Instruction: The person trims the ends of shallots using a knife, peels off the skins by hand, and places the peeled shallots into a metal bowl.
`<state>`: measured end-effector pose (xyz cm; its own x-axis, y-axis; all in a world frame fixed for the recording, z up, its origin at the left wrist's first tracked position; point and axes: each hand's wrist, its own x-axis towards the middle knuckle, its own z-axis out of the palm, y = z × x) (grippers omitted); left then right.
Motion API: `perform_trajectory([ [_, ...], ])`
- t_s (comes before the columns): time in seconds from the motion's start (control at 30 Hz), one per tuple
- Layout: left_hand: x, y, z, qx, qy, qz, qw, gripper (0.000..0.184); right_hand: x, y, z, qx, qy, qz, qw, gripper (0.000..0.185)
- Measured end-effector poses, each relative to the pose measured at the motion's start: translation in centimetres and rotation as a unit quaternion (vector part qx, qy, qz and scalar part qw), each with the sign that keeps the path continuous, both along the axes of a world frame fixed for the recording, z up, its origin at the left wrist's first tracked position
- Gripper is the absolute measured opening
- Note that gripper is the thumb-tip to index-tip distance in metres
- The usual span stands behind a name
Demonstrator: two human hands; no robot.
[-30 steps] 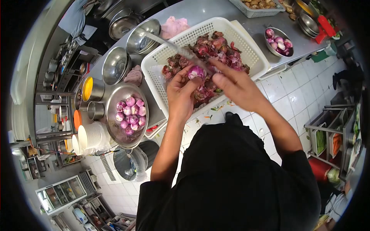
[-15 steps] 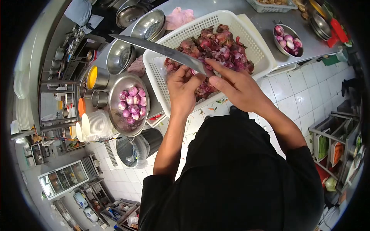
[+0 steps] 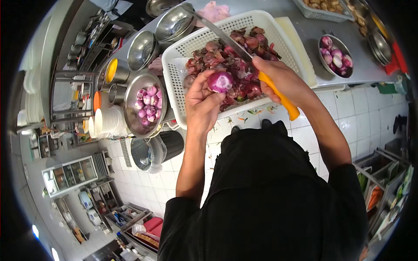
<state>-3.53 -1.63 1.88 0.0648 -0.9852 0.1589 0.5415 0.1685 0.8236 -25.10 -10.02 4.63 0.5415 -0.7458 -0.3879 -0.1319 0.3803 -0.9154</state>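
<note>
Between the fingers of my left hand is a peeled red onion, its pale cut end showing. My right hand grips a large kitchen knife by its yellow handle, the blade slanting up and left over the basket. Below both hands is a white perforated plastic basket holding red onions and loose papery skins. Left of my left hand, a steel bowl contains several peeled red onions. Another bowl of peeled onions stands on the counter at the right.
Steel bowls and a pink cloth sit behind the basket on the counter. Stacked white containers are at the left, above a dark bin. Scraps lie on the tiled floor. A rack stands at the right.
The knife blade has moved away from the onion, up and to the right with my right hand. The onion now shows in my left hand. The camera view has shifted slightly.
</note>
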Motion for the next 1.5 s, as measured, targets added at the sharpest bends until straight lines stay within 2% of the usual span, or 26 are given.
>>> perform_trajectory([
  [0.17,-1.7,-0.3,1.1,0.044,0.084,0.041,0.995,0.055,-0.6,0.0,0.0,-0.061,-0.009,-0.021,0.998,0.05],
  [0.2,-1.9,-0.3,1.3,0.071,0.072,0.046,0.994,0.052,-0.7,0.0,-0.2,-0.071,-0.01,-0.024,0.997,0.05],
  [0.3,-2.3,-0.7,0.9,0.083,0.114,0.053,0.989,0.049,-0.8,-0.2,0.0,-0.058,-0.003,-0.014,0.998,0.051],
  [0.37,-2.1,-0.9,0.5,0.085,0.08,0.072,0.991,0.047,-1.2,-0.5,0.1,-0.022,0.015,0.001,1.0,0.055],
  [0.47,-3.3,-1.3,0.9,0.09,0.033,0.114,0.989,0.046,-1.1,0.7,-0.5,-0.202,-0.016,-0.04,0.978,0.063],
  [0.57,-4.5,-1.3,1.7,0.1,-0.015,0.132,0.986,0.043,-0.2,3.1,-0.2,-0.309,-0.028,-0.056,0.949,0.065],
  [0.6,-4.7,-1.2,1.7,0.104,-0.031,0.134,0.985,0.041,-0.2,3.7,0.2,-0.331,0.001,-0.036,0.943,0.064],
  [0.73,-5.1,-0.9,1.4,0.085,-0.092,0.143,0.982,0.031,0.1,4.6,0.5,-0.372,-0.008,-0.011,0.928,0.064],
  [0.83,-5.9,-0.9,2.2,0.101,-0.095,0.176,0.975,0.031,0.0,4.7,0.7,-0.372,-0.006,-0.006,0.928,0.064],
  [0.93,-5.2,-0.8,1.7,0.118,-0.133,0.164,0.97,0.03,0.0,5.0,1.1,-0.37,0.003,-0.001,0.929,0.063],
  [1.13,-4.9,-0.6,2.1,0.128,-0.111,0.158,0.973,0.03,0.9,5.1,0.5,-0.401,-0.004,-0.024,0.916,0.058],
  [1.23,-3.7,-0.7,1.0,0.104,-0.105,0.139,0.979,0.036,1.2,4.8,0.6,-0.365,0.007,-0.014,0.931,0.058],
  [1.33,-3.4,-0.6,1.2,0.095,-0.098,0.115,0.984,0.045,1.7,2.9,-0.7,-0.251,-0.039,-0.015,0.967,0.057],
  [1.43,-2.7,-0.2,1.4,0.056,-0.096,0.084,0.99,0.05,0.7,0.4,-0.6,-0.024,0.043,0.012,0.999,0.057],
  [1.5,-1.6,-0.2,1.7,0.077,-0.058,0.065,0.993,0.049,0.7,0.1,-0.4,-0.042,0.058,-0.034,0.997,0.056],
])
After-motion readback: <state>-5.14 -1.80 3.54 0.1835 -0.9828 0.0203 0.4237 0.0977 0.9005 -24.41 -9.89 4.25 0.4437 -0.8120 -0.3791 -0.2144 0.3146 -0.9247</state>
